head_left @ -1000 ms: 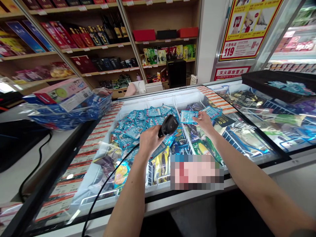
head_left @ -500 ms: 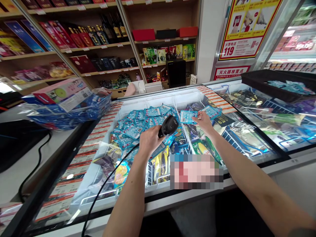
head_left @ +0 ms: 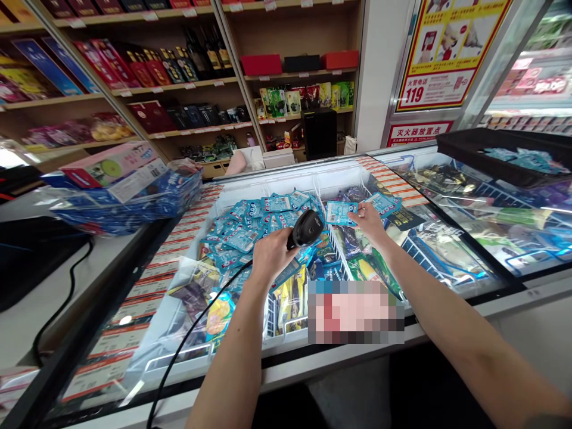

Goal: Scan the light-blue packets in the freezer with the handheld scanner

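Two hands hover over the freezer (head_left: 286,374); the left hand (head_left: 270,253) clenches a black scanner (head_left: 306,228); the right hand (head_left: 370,221) pinches a blue packet (head_left: 340,213) just beside the scanner's head, at two o'clock.

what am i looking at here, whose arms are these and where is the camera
There is no machine here: the two bare arms belong to one person, and the single camera sits on that person's head, looking forward and down. They stand at an open chest freezer in a shop. The left hand grips a black barcode scanner, its cable trailing down towards the viewer. The right hand pinches a light blue packet in front of the scanner's head. Inside the freezer lies a pile of similar blue packets, beside other wrapped goods. The pixelated patch is a blur, not an object.
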